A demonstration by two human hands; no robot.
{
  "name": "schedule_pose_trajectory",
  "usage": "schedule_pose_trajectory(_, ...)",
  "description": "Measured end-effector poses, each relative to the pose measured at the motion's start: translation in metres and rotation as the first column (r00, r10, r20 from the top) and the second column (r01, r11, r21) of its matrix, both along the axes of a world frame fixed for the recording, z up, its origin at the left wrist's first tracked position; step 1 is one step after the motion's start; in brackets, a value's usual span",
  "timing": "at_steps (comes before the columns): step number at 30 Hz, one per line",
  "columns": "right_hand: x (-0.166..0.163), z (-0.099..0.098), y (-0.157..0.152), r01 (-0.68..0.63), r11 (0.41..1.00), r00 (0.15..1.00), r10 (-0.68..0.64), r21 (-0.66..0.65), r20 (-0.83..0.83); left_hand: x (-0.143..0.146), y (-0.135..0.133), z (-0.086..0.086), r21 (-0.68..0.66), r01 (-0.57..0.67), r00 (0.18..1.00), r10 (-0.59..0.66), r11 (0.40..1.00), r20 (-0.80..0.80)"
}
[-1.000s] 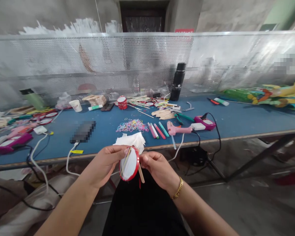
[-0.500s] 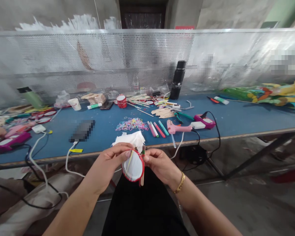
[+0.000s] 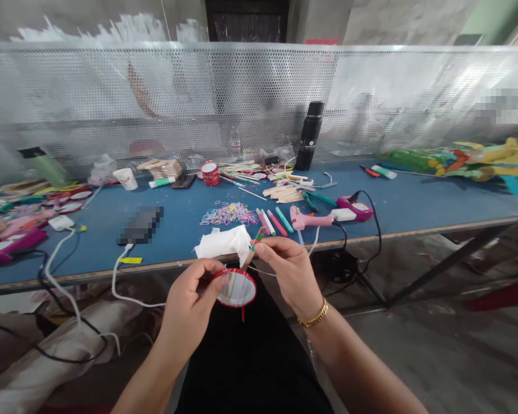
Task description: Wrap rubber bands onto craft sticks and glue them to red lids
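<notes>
My left hand (image 3: 194,299) pinches the rim of a small round red-edged disc with a white face (image 3: 236,288), held over my lap just below the table's front edge. Coloured bands cross the disc's face. My right hand (image 3: 289,270) is closed on a wooden stick with coloured markings (image 3: 256,238), raised above the disc's right side. A thin strand runs from the disc toward my right hand. A crumpled white tissue (image 3: 222,243) lies on the table edge just behind both hands.
The blue table (image 3: 414,207) holds a pile of coloured rubber bands (image 3: 229,214), marker pens (image 3: 271,221), a pink glue gun (image 3: 308,220), wooden sticks (image 3: 285,194), a black bottle (image 3: 308,144), a phone with cable (image 3: 140,225). A perforated metal screen (image 3: 198,98) backs it.
The disc has tipped from upright to nearly flat and dropped lower. My right hand has lifted the stick up above it. The view shifted slightly downward.
</notes>
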State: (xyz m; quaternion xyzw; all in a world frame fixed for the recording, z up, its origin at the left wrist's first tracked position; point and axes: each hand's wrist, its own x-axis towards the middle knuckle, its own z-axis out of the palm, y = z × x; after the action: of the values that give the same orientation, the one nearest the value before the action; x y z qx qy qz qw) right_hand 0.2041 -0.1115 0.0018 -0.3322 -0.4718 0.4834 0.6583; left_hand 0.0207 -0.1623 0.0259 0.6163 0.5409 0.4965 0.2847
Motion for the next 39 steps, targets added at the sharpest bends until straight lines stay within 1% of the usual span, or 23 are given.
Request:
schedule_pose_trajectory(5, -0.006, 0.002, -0.006, -0.012, 1.0, 0.995, 0.01, 0.023, 0.102, 0.003, 0.0, -0.001, 0.038, -0.02, 1.0, 0.021, 0.999, -0.018)
schedule_pose_trajectory(9, -0.01, 0.005, -0.011, -0.053, 0.998, 0.99, 0.05, 0.019, 0.13, 0.004, -0.001, -0.001, 0.033, -0.003, 0.999, 0.005, 0.999, -0.038)
schedule_pose_trajectory(17, -0.01, 0.007, -0.013, -0.037, 0.995, 0.98, 0.017, 0.096, 0.201, 0.003, 0.0, -0.002, 0.014, -0.023, 0.999, 0.024, 1.0, -0.032)
schedule_pose_trajectory(28, -0.008, 0.008, -0.016, -0.067, 0.99, 0.974, 0.039, 0.121, 0.224, 0.002, 0.004, -0.005, 0.077, -0.027, 0.993, 0.036, 0.997, -0.108)
schedule_pose_trajectory(35, -0.009, 0.007, -0.016, -0.09, 0.988, 0.972, 0.059, 0.127, 0.229, 0.004, 0.002, -0.005, 0.084, -0.008, 0.998, 0.013, 0.996, -0.065)
schedule_pose_trajectory(39, -0.01, 0.008, -0.016, -0.105, 0.987, 0.97, 0.075, 0.123, 0.233, 0.004, 0.002, -0.008, 0.067, -0.016, 0.997, 0.021, 0.998, -0.075)
